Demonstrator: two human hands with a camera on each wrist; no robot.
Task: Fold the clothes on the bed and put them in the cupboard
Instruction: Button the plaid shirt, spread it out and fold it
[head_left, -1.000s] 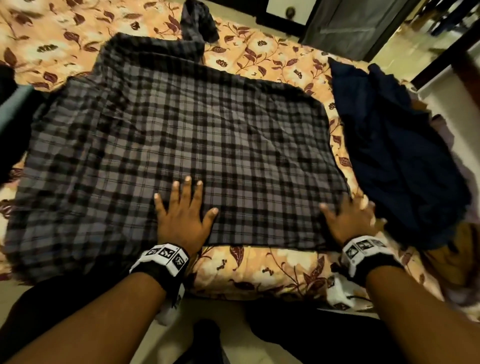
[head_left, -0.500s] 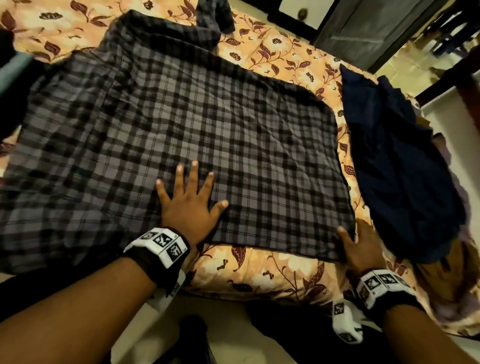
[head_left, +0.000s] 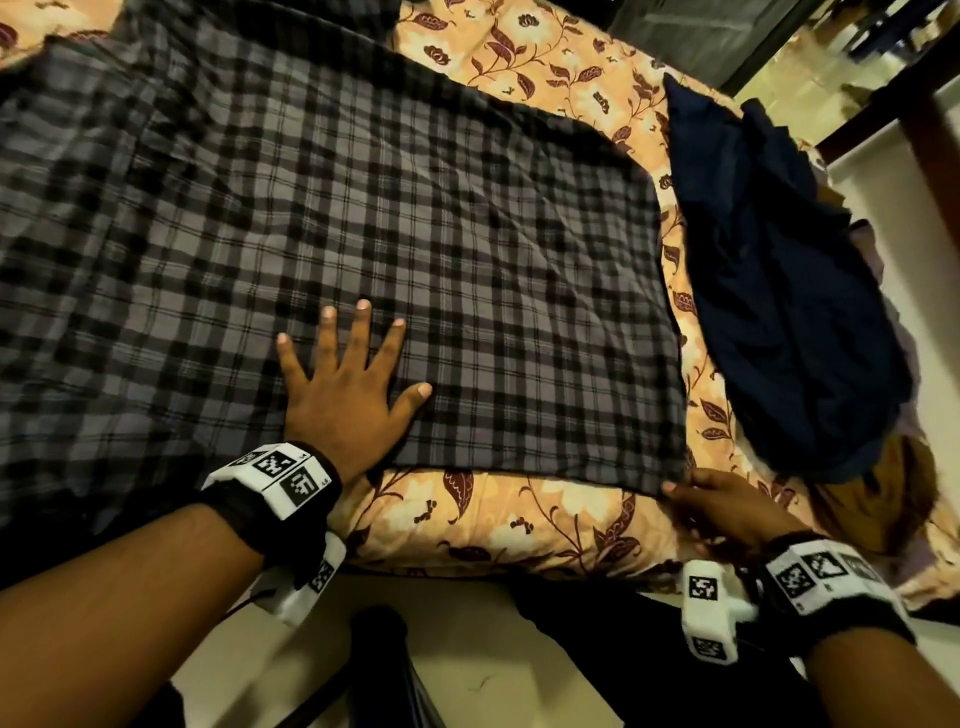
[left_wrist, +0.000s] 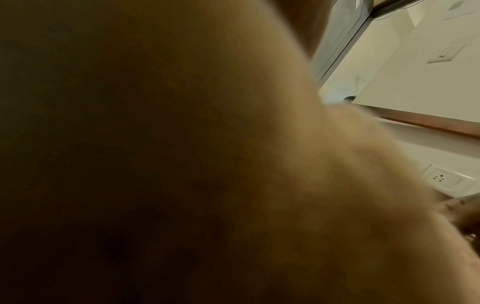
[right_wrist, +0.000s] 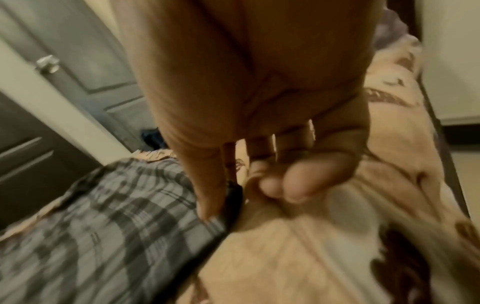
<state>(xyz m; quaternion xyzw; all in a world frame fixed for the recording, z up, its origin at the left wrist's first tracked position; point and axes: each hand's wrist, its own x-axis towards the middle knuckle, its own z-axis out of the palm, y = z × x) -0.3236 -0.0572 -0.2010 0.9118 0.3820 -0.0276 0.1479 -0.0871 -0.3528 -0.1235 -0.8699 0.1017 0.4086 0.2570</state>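
A large grey and black checked cloth (head_left: 395, 218) lies spread over the bed. My left hand (head_left: 345, 387) rests flat on it near its front edge, fingers straight and spread. My right hand (head_left: 719, 501) is at the cloth's near right corner (right_wrist: 221, 218); in the right wrist view my thumb presses on top of the corner while the curled fingers tuck under it, pinching it. A dark navy garment (head_left: 779, 291) lies crumpled to the right of the checked cloth. The left wrist view is filled by a blurred palm.
The bed has an orange floral sheet (head_left: 519, 514), its front edge just before my legs. A grey door (right_wrist: 64, 67) with a knob stands past the bed's far side. A brownish garment (head_left: 883, 488) lies under the navy one. Pale floor (head_left: 467, 670) lies below.
My right hand slid from lying flat on the cloth down to its near right corner and pinched it. The left hand stayed pressed flat. The head view moved closer.
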